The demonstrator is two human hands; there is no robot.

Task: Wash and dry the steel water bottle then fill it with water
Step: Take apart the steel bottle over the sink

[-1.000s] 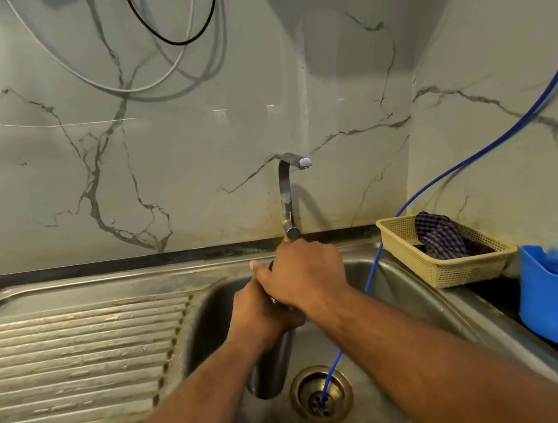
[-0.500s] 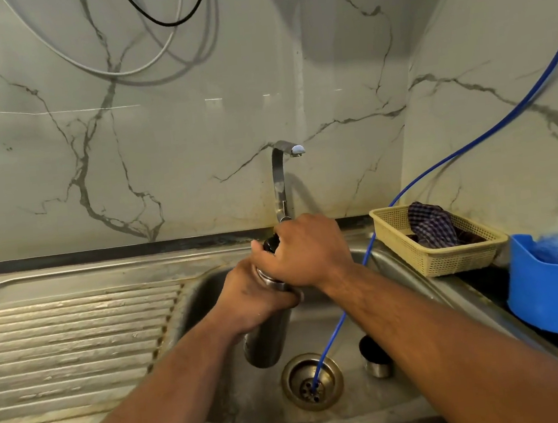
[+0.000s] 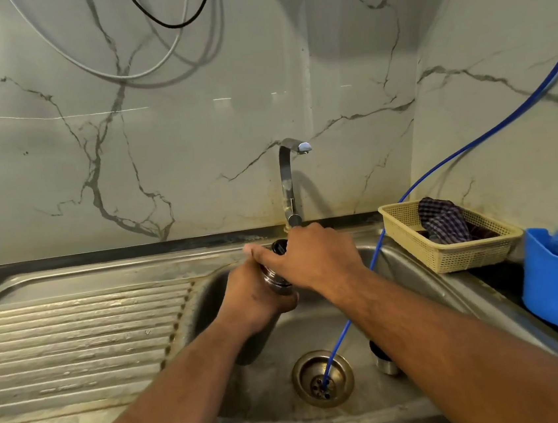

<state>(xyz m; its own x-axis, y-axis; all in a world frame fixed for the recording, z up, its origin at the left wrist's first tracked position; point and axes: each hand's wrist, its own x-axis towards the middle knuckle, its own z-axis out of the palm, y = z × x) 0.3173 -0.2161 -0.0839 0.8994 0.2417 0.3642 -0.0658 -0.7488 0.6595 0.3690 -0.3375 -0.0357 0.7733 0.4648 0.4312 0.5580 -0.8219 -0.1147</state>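
1 bottle (image 3: 275, 280) over sink (image 3: 416, 283), tilted: long axis runs base down twd camera, mouth up twd the 1 tap (image 3: 287, 176). L hand (image 3: 252, 296) fingers curl round its body; R hand (image 3: 313, 259) clasps neck, thumb across. 1 cap (image 3: 385, 362) in sink.

legible text, labels, brands, numbers, signs: none. steel water bottle (image 3: 273, 276), centre of view, 6 o'clock of the tap (image 3: 287, 179): no marking can be read on the part that shows.
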